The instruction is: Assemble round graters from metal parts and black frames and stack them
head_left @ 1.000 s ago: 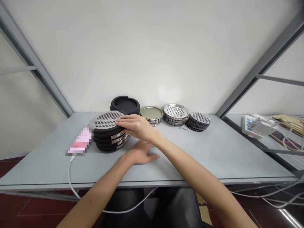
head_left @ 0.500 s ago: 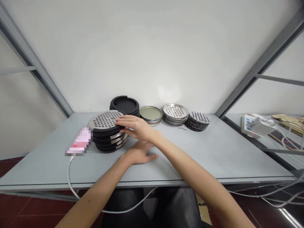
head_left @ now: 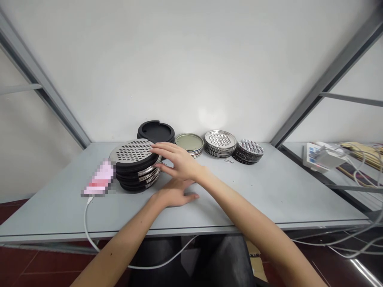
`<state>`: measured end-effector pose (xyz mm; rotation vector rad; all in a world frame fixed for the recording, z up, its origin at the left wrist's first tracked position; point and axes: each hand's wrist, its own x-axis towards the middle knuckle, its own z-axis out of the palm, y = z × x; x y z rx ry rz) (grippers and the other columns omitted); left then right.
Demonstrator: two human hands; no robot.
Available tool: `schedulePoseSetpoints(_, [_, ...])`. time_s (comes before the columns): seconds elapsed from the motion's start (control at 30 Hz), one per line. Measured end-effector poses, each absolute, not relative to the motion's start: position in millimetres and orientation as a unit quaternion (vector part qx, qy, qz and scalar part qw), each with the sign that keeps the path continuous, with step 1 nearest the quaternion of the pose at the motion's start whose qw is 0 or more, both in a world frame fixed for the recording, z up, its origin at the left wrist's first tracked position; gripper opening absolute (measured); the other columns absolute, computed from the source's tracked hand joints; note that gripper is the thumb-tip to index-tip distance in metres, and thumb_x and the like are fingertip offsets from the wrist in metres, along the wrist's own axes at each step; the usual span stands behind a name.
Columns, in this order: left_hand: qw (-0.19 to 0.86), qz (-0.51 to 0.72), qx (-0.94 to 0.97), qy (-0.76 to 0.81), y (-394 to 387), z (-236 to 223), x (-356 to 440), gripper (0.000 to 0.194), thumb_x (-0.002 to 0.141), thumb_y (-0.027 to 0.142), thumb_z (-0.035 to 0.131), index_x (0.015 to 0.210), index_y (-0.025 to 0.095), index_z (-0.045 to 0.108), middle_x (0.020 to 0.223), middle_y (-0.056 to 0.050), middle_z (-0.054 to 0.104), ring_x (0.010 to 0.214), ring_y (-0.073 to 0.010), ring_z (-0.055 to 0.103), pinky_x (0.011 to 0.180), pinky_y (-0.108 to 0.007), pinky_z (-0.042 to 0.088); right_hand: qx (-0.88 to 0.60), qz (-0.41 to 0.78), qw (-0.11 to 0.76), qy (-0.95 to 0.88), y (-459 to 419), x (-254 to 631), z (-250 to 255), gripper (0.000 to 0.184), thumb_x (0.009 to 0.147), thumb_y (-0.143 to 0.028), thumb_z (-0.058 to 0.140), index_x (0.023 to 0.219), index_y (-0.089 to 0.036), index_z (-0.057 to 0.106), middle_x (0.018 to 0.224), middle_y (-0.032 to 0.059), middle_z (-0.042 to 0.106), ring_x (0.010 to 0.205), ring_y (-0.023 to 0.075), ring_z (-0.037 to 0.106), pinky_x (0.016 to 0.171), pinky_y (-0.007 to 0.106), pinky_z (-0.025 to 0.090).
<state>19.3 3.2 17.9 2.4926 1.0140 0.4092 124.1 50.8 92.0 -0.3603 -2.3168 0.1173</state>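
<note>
My right hand [head_left: 181, 161] is held at the right edge of a stack of black-rimmed metal discs [head_left: 131, 175]. Its fingers are stretched out and its fingertips lie at the rim of the perforated top disc [head_left: 128, 152]; whether they touch it I cannot tell. My left hand [head_left: 173, 195] lies flat on the table below the right one, thumb out to the side, with its fingertips partly hidden. Behind the near stack stand black round trays [head_left: 157, 130]. Rightward along the wall come a pile of olive-topped discs [head_left: 189, 141] and a pile of silver grater discs [head_left: 220, 139].
Dark-sided grater discs [head_left: 250, 146] end the row at the right, with a small wire clip [head_left: 229, 161] in front. A blurred pink phone-like object [head_left: 100, 178] with a white cable [head_left: 85, 219] lies left. A power strip [head_left: 312, 157] sits on the right side.
My right hand has drawn back slightly to the right from the top disc, its fingers a little more spread. My left hand stays in place on the table. The view has shifted slightly.
</note>
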Motion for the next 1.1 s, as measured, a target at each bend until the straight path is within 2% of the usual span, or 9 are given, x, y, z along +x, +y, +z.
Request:
schedulePoseSetpoints(0.17, [0.172,0.175,0.902,0.356,6.4,12.8,19.3,0.05,0.086,0.045,0.062,0.13,0.023,0.055,0.142,-0.009,0.049,0.134,-0.0285,0.042,0.112,-0.045,0.032,-0.225,0.041,0.407,-0.884,53.0,179.0,77.2,0.036,0.091,-0.028,0.053,0.126,-0.02,0.057,0.13,0.0113,0.06,0.12,0.0234,0.054,0.103,0.044,0.045])
schedulePoseSetpoints(0.27, [0.173,0.181,0.904,0.348,8.6,9.8,18.1,0.05,0.087,0.043,0.061,0.132,0.022,0.054,0.145,-0.01,0.046,0.138,-0.0271,0.036,0.114,-0.045,0.029,-0.291,0.051,0.415,-0.861,57.6,220.5,53.7,0.032,0.091,-0.026,0.053,0.122,-0.022,0.06,0.122,0.0101,0.064,0.114,0.0229,0.058,0.099,0.043,0.048])
schedulePoseSetpoints(0.4, [0.174,0.186,0.902,0.349,9.9,7.5,17.4,0.047,0.088,0.04,0.06,0.132,0.023,0.054,0.146,-0.01,0.046,0.138,-0.025,0.037,0.114,-0.043,0.031,-0.368,0.061,0.408,-0.834,62.0,264.7,20.4,0.021,0.09,-0.025,0.053,0.103,-0.02,0.068,0.105,0.0094,0.07,0.101,0.0223,0.064,0.092,0.041,0.051])
schedulePoseSetpoints(0.5, [0.167,0.193,0.902,0.347,9.6,6.0,18.7,0.044,0.089,0.039,0.06,0.13,0.023,0.056,0.144,-0.009,0.047,0.137,-0.0247,0.039,0.114,-0.042,0.032,-0.403,0.068,0.404,-0.818,64.1,280.1,7.4,0.019,0.089,-0.024,0.052,0.094,-0.019,0.07,0.095,0.0087,0.073,0.093,0.0223,0.065,0.087,0.039,0.051])
schedulePoseSetpoints(0.63, [0.183,0.214,0.885,0.37,10.9,8.1,19.3,0.041,0.09,0.036,0.058,0.128,0.022,0.057,0.142,-0.01,0.049,0.133,-0.0245,0.044,0.112,-0.041,0.035,-0.447,0.093,0.425,-0.782,65.4,283.5,6.2,0.021,0.089,-0.026,0.053,0.094,-0.019,0.071,0.094,0.0082,0.074,0.09,0.0216,0.067,0.081,0.036,0.052])
schedulePoseSetpoints(0.8, [0.181,0.255,0.856,0.413,22.8,21.8,19.9,0.039,0.09,0.033,0.055,0.126,0.018,0.057,0.134,-0.012,0.055,0.124,-0.0252,0.052,0.109,-0.042,0.04,-0.464,0.129,0.388,-0.786,64.0,284.5,8.6,0.022,0.087,-0.027,0.053,0.095,-0.019,0.072,0.091,0.0071,0.075,0.08,0.0199,0.068,0.069,0.03,0.052])
schedulePoseSetpoints(1.1, [0.105,0.364,0.83,0.409,54.3,10.8,44.8,0.028,0.089,0.021,0.054,0.116,0.017,0.061,0.125,-0.011,0.057,0.12,-0.0241,0.053,0.106,-0.041,0.042,-0.464,0.112,0.336,-0.812,60.9,282.3,5.8,0.022,0.088,-0.023,0.052,0.096,-0.019,0.072,0.095,0.0067,0.075,0.083,0.0201,0.067,0.072,0.031,0.052])
